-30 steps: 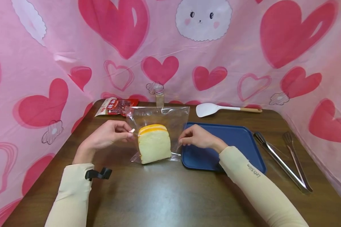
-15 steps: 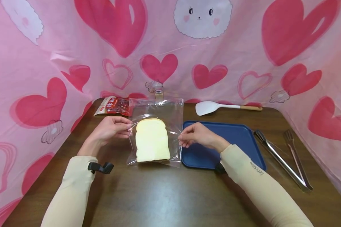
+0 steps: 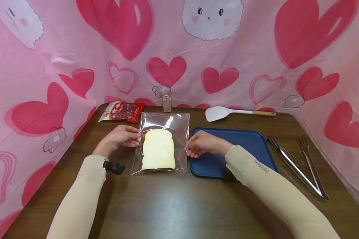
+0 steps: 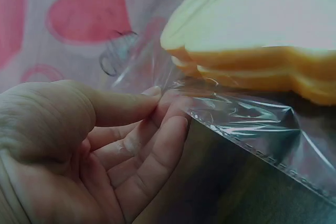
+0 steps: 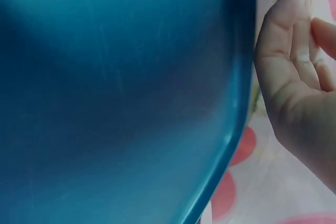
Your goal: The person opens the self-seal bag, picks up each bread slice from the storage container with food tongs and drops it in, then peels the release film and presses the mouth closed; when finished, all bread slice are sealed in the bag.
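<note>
A clear plastic bag lies nearly flat at the middle of the table, with pale slices of bread inside. In the left wrist view the bread shows orange-brown crusts in two layers. My left hand pinches the bag's left edge between thumb and fingers; the crinkled film runs out from the fingertips. At the bag's right edge, my right hand holds the film with curled fingers, beside the blue tray. In the right wrist view that hand appears past the tray's rim, its contact with the bag out of sight.
A blue tray stands right of the bag, under the right forearm. Metal tongs lie farther right. Along the back are a red food packet, a small spice jar and a white spatula with a wooden handle.
The bag was held tilted up with the crust top showing; it has come down flatter onto the table, its broad bread face upward. Both hands have kept to its side edges.
</note>
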The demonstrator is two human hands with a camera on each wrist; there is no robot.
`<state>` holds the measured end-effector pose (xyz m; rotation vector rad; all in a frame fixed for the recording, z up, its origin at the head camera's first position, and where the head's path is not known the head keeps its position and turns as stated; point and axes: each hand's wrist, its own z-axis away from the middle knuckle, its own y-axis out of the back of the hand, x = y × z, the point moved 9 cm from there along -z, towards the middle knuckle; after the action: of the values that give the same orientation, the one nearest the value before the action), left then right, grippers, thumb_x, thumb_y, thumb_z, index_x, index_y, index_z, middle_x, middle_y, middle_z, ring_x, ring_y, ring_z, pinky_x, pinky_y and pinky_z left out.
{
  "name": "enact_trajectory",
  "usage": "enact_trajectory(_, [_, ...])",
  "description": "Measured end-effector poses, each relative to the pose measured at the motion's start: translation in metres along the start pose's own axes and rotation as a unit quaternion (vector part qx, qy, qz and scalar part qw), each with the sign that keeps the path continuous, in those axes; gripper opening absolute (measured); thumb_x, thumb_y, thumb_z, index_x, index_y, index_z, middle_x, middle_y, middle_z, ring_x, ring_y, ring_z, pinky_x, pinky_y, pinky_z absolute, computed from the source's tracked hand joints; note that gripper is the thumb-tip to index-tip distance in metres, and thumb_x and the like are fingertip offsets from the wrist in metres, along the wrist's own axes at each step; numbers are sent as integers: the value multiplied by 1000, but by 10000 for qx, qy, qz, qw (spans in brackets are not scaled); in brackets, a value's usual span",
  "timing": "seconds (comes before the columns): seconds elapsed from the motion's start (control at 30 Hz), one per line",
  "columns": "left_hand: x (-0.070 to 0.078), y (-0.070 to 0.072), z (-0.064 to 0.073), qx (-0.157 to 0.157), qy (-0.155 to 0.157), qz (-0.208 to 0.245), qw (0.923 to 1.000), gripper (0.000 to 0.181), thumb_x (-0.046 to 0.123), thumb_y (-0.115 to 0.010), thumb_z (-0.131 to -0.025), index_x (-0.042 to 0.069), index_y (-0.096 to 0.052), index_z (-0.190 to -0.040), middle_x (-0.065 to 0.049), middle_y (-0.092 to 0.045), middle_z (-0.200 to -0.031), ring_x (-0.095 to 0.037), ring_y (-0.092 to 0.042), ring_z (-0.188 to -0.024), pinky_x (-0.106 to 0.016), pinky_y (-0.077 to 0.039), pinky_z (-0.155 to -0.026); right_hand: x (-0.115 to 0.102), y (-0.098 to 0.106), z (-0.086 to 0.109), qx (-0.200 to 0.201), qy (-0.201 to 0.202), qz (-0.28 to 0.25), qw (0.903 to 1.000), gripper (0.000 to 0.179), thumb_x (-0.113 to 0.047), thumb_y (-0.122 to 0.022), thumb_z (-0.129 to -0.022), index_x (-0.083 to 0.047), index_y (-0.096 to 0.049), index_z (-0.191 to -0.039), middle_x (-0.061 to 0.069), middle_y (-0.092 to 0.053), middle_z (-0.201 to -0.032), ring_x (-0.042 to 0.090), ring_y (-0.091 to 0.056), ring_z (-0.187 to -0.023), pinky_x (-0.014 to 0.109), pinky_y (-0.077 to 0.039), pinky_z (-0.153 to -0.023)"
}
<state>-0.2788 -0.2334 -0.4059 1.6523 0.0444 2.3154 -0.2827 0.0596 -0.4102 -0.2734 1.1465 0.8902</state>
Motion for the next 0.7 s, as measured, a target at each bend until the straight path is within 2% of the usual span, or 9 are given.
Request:
enact_trajectory(0.17, [-11, -3, -9, 13, 443, -295, 9986, 44, 8, -59, -107, -12, -49, -145, 2, -74, -83, -7, -70, -68, -23, -63, -69, 10, -1, -10, -111, -370, 354, 9986, 19, -10, -63, -103, 3, -76, -101, 5, -73, -74, 12, -66, -63, 26, -60, -64])
enact_trajectory(0.3, [-15, -7, -13, 79, 646, -437, 9969, 44, 8, -60, -106, -10, -51, -145, -1, -74, -84, -7, -70, -66, -23, -62, -68, 15, 1, -14, -54, -502, 614, 9968, 20, -12, -64, -103, 2, -77, -97, 2, -69, -67, 10, -62, -56, 23, -57, -59])
enact_trajectory(0.47, [-15, -9, -14, 194, 725, -574, 9955, 41, 8, -62, -106, -8, -53, -142, -3, -73, -86, -8, -69, -65, -24, -62, -67, 16, 4, -14, 47, -573, 952, 9938, 21, -14, -66, -102, 0, -79, -94, -1, -65, -63, 8, -57, -53, 21, -51, -54])
enact_trajectory(0.7, [-16, -6, -16, 325, 659, -470, 9962, 26, 5, -62, -105, -1, -48, -126, -5, -72, -84, -9, -69, -63, -25, -62, -65, 16, 8, -15, 265, -511, 1133, 9919, 21, -16, -70, -100, -3, -80, -87, -1, -63, -59, 7, -54, -51, 20, -49, -51])
